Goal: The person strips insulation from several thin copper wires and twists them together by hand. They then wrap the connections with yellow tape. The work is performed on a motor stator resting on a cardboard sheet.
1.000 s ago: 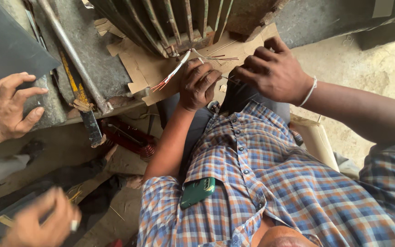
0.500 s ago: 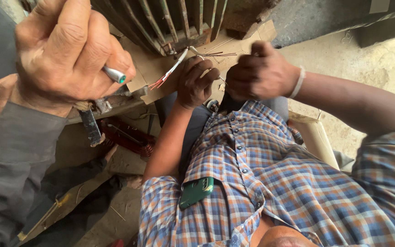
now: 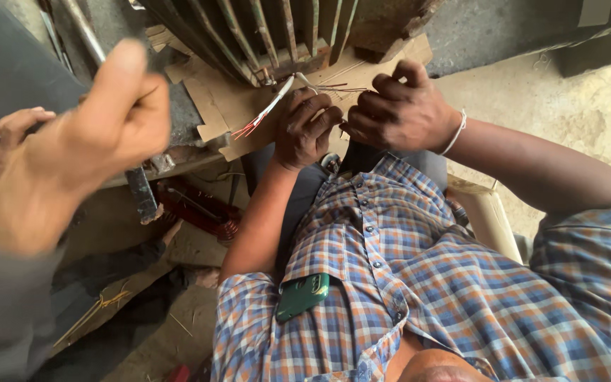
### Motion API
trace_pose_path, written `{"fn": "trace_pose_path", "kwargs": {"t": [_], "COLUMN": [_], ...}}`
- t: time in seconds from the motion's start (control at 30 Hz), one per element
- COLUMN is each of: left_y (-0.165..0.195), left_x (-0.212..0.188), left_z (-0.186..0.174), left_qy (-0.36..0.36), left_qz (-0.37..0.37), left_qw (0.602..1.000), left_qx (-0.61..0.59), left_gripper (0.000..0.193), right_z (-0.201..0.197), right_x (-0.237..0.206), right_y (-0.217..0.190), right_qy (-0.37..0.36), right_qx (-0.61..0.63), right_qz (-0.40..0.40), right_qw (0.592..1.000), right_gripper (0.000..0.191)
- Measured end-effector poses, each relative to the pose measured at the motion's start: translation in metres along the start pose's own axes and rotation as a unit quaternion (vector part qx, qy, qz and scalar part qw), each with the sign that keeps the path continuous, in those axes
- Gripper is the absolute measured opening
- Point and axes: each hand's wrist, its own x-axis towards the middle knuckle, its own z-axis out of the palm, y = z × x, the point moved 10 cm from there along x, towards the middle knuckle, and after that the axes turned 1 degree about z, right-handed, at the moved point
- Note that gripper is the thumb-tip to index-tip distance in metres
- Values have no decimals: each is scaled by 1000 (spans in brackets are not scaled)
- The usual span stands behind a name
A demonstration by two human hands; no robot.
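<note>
single head camera, looks steeply down, close above working hands (image 3: 362, 120)

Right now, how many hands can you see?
4. The person's left hand and right hand are at the thin wires, top middle. A co-worker's blurred hand is raised at left; a ringed hand lies behind it. Others may be hidden.

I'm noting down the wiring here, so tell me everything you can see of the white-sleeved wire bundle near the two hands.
The white-sleeved wire bundle is a slim, flexible lead in a pale sleeve. It lies slanted, running from the ribbed metal housing down to the left over the torn cardboard. Short red and white wire ends fan out of its lower tip. Its upper part passes close by the curled left hand; whether they touch cannot be told. The right hand is clear of it.
</note>
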Motion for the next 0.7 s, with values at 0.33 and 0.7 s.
{"fn": "trace_pose_path", "kwargs": {"t": [0.33, 0.7], "left_y": [-5, 0], "left_x": [0, 12], "left_z": [1, -3], "left_qy": [-17, -38], "left_qz": [-9, -17], "left_qw": [999, 999], "left_qx": [-26, -5], "left_gripper": [8, 16], "right_z": [-29, 15], "right_x": [-22, -8], "right_y": [11, -3], "right_qy": [50, -16], "right_qx": [142, -3], "right_qz": [79, -38], "right_qw": [985, 999], "right_gripper": [29, 19]}}
